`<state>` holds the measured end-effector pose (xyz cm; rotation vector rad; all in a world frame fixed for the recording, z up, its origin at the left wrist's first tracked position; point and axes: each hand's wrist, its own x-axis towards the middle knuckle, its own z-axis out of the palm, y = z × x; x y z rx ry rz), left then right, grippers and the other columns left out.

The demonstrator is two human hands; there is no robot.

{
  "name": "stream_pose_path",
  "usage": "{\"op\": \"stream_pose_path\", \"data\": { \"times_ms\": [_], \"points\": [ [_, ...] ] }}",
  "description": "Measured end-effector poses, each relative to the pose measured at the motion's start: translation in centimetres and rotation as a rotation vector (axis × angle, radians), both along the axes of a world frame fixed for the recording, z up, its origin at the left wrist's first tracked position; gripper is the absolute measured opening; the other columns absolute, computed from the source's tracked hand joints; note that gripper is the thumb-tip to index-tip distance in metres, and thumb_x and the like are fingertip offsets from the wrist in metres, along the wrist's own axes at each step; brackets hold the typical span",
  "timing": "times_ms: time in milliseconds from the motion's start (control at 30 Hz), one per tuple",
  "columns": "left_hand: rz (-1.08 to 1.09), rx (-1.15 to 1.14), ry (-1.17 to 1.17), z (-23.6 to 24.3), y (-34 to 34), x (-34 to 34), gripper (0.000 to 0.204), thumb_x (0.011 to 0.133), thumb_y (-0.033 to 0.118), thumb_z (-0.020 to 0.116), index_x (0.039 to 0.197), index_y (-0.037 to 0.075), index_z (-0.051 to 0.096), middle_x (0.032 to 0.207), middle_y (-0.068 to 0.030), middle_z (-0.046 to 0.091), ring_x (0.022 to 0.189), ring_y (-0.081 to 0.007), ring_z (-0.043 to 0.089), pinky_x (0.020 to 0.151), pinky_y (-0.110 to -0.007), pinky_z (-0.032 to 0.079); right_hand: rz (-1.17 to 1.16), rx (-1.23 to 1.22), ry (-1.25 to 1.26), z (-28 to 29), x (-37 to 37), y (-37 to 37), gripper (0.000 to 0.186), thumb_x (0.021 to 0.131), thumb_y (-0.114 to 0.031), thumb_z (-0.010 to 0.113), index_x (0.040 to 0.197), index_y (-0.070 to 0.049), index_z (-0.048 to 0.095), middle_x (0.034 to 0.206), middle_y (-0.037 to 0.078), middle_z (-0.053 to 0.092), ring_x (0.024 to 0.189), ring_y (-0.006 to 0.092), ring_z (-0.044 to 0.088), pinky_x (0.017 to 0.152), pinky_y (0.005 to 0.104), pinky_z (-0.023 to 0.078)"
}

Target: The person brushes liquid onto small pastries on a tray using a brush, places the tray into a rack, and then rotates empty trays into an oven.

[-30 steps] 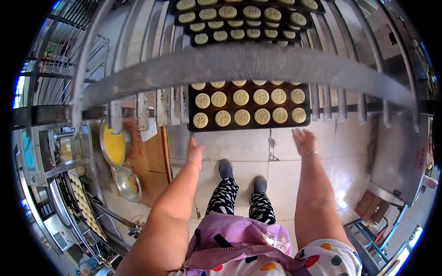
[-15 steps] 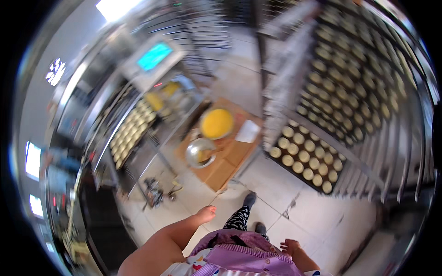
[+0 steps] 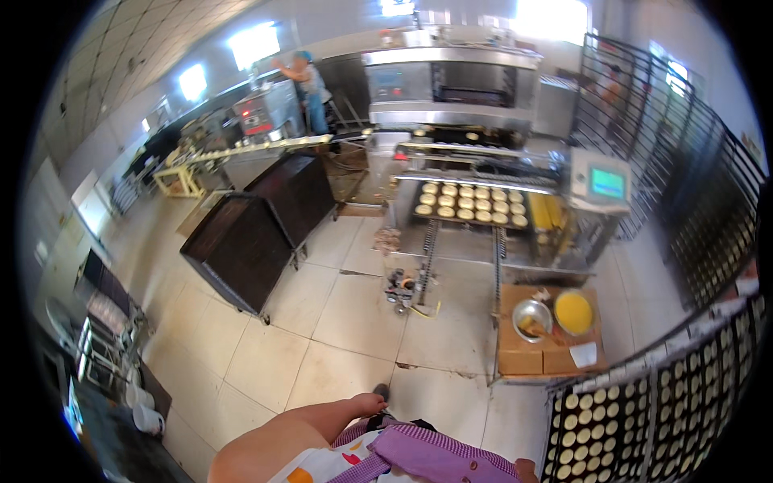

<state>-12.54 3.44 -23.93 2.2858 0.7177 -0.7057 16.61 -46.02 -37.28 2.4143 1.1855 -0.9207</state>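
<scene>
My left hand point(image 3: 369, 404) hangs in front of my body above the tiled floor, its fingers curled in and nothing seen in them. It touches none of the equipment. At the lower edge, only a small part of my right hand point(image 3: 526, 469) shows beside my purple apron point(image 3: 439, 453); its fingers are hidden. Closest to that hand is a rack tray point(image 3: 572, 410) filled with rows of pale round dough pieces. Ahead on the right, a steel bowl point(image 3: 523, 309) with a brush-like tool inside and a round container of yellow filling point(image 3: 573, 312) stand on cardboard point(image 3: 519, 362).
A machine holds a dark tray of round pieces point(image 3: 471, 204) beside a control screen point(image 3: 607, 183). Two dark wheeled cabinets point(image 3: 241, 253) stand left of it. A co-worker point(image 3: 312, 88) stands by the far conveyor point(image 3: 258, 147). Tall racks point(image 3: 628, 105) line the right side.
My view has swung left, bringing the oven, co-worker and dark cabinets into sight. The bowls and loaded racks now lie farther right. My right hand has mostly dropped out of view.
</scene>
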Motion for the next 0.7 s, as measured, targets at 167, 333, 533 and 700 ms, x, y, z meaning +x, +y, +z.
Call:
{"op": "stream_pose_path", "data": {
  "times_ms": [167, 333, 533, 700],
  "points": [
    [0.193, -0.084, 0.006, -0.2, 4.2, -7.2, 0.051, 0.091, 0.050, 0.037, 0.094, 0.008, 0.064, 0.091, -0.0167, 0.064, 0.089, -0.0340, 0.060, 0.080, -0.043, 0.046, -1.004, 0.370, 0.528, 3.5, 1.8, 18.5, 0.013, 0.080, -0.026, 0.057, 0.083, -0.015, 0.065, 0.077, 0.000, 0.065, 0.068, 0.0133, 0.062, 0.052, 0.0310, 0.047],
    [0.355, -0.046, 0.044, -1.2, 10.5, -17.4, 0.061, 0.090, 0.056, 0.031, 0.093, 0.007, 0.066, 0.095, -0.0179, 0.064, 0.092, -0.0353, 0.060, 0.083, -0.042, 0.046, -1.156, 0.493, 0.671, 4.1, -1.7, 35.1, 0.016, 0.080, -0.014, 0.052, 0.080, -0.003, 0.062, 0.068, 0.008, 0.065, 0.051, 0.0158, 0.060, 0.040, 0.0274, 0.043],
    [0.628, 0.056, 0.213, -3.3, 18.3, -33.4, 0.056, 0.090, 0.053, 0.033, 0.100, 0.009, 0.066, 0.104, -0.0147, 0.063, 0.100, -0.0331, 0.058, 0.088, -0.040, 0.044, -0.651, 0.443, 0.778, 5.2, -9.0, 51.9, 0.017, 0.086, -0.014, 0.056, 0.095, -0.001, 0.060, 0.083, 0.012, 0.065, 0.069, 0.0190, 0.063, 0.056, 0.0311, 0.048],
    [0.884, 0.083, 0.263, 1.0, 25.3, -36.9, 0.052, 0.091, 0.049, 0.034, 0.107, 0.008, 0.063, 0.111, -0.0141, 0.061, 0.107, -0.0313, 0.055, 0.092, -0.040, 0.043, -0.189, 0.546, 0.698, 9.0, -14.0, 60.2, 0.029, 0.086, -0.021, 0.057, 0.098, 0.004, 0.063, 0.087, 0.013, 0.067, 0.075, 0.0181, 0.064, 0.067, 0.0313, 0.052]
  ]
}}
